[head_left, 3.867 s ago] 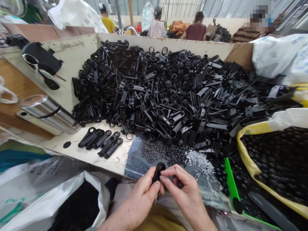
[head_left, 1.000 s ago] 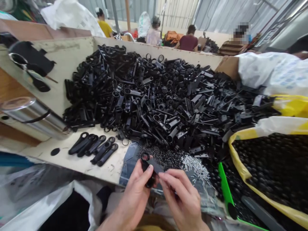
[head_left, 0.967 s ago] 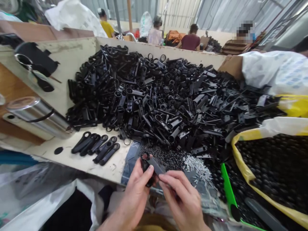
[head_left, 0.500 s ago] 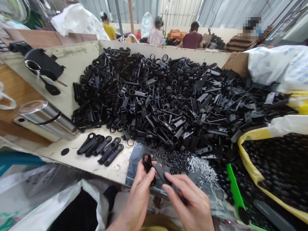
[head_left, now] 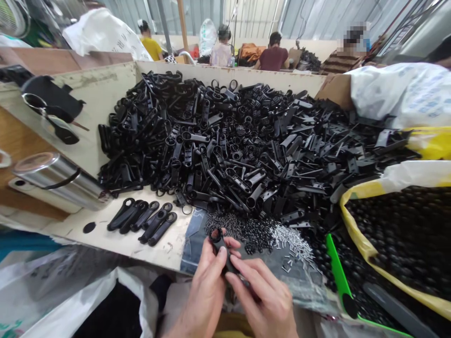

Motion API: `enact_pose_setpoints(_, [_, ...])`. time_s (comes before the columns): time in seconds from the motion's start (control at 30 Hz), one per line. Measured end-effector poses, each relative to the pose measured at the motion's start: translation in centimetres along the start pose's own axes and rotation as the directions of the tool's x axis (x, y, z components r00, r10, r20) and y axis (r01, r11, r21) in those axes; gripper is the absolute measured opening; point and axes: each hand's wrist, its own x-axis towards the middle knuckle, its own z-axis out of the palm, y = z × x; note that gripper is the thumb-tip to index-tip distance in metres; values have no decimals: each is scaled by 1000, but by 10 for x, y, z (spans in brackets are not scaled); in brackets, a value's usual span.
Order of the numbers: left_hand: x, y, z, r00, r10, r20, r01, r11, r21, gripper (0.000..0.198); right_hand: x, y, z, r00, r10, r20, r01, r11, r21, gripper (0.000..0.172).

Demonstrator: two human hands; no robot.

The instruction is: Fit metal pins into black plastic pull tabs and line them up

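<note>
With the two hands taken as the centre of the clock, a silver metal cylindrical flask (head_left: 63,180) with a dark band lies tilted at ten o'clock. At about half past eight, a white woven sack (head_left: 81,305) stands with its mouth open. Also at ten o'clock, but nearer, a row of black plastic handles with round eyes (head_left: 145,217) rests on the cream board (head_left: 169,253). The left hand (head_left: 207,279) is closed around a black plastic part with a ring-shaped head (head_left: 219,242); its thumb presses on the front, and its fingers curl behind. The ring sticks out past the thumb, at one o'clock from this hand, while the body slants down towards five o'clock. At twelve o'clock rises a large heap of loose black plastic pieces (head_left: 211,141). The right hand (head_left: 268,291) has its thumb and forefinger pinching the lower end of the part, which lies at ten o'clock from its palm; whether there are two pieces, I cannot tell. At two o'clock are scattered thin silver metal pins (head_left: 294,239), and at three o'clock stands a bright green strip (head_left: 336,267).
</note>
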Motion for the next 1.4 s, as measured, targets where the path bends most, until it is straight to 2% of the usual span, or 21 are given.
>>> enact_pose_setpoints(0.13, [-2,-3,6,998,34,-45,-34,999,6,31,0,-1,0,1000,-20,-23,19,999,-45,31])
enact_pose_setpoints(0.3, [-2,-10,7,997,-6,-81,9,999,33,55,0,-1,8,998,-45,-31,42,993,-112,27])
enact_pose_setpoints(0.37, [-1,-11,4,994,-24,-102,31,998,62,58,0,-2,10,999,-37,-38,32,990,-137,25])
enact_pose_setpoints(0.43, [1,-11,-1,993,-26,-114,39,993,112,56,2,-3,6,1000,2,-6,-3,990,-138,23])
enact_pose_setpoints(0.5, [2,-10,-8,993,-12,-114,33,982,185,54,8,-3,-4,993,110,43,-106,990,-98,19])
enact_pose_setpoints(0.57, [2,-9,-15,997,3,-76,18,962,271,52,17,-1,-16,956,288,57,-287,957,-27,18])
enact_pose_setpoints(0.63, [-1,-7,-21,999,-30,18,21,921,389,49,25,2,-26,878,469,97,-477,875,87,21])
enact_pose_setpoints(0.67, [-4,-6,-25,996,-60,62,25,889,456,48,29,4,-29,831,531,166,-555,815,166,20])
enact_pose_setpoints(0.7, [-8,-6,-28,993,-77,85,22,854,520,48,31,6,-29,785,562,261,-618,744,254,19])
enact_pose_setpoints(0.77, [-17,-7,-34,995,-54,79,-6,784,621,49,31,8,-25,713,544,443,-700,591,400,22])
enact_pose_setpoints(0.83, [-25,-10,-41,998,7,61,-47,720,693,51,28,9,-19,681,505,530,-732,496,467,29])
enact_pose_setpoints(0.9, [-29,-12,-45,997,16,76,-68,652,755,53,24,8,-14,687,503,524,-726,502,470,30])
enact_pose_setpoints(1.0, [-28,-8,-43,993,28,119,-114,562,819,49,20,7,-12,759,506,408,-649,632,423,24])
enact_pose_setpoints(1.07, [-24,1,-35,975,89,203,-220,504,835,41,19,5,-16,821,490,293,-570,730,377,15])
enact_pose_setpoints(1.13, [-22,11,-27,939,141,313,-342,451,825,28,20,2,-20,860,475,185,-510,781,360,11])
enact_pose_setpoints(1.2, [-22,18,-21,907,161,389,-420,426,801,21,21,1,-24,865,479,147,-497,782,376,13])
enact_pose_setpoints(1.3, [-24,17,-20,879,173,445,-475,399,784,24,20,-1,-23,834,508,218,-551,732,401,20])
enact_pose_setpoints(1.37, [-24,7,-24,878,249,409,-477,388,788,24,18,0,-15,811,540,226,-582,700,415,25])
enact_pose_setpoints(1.4, [-22,-1,-28,883,309,354,-459,404,791,23,18,1,-10,804,556,211,-587,688,426,27])
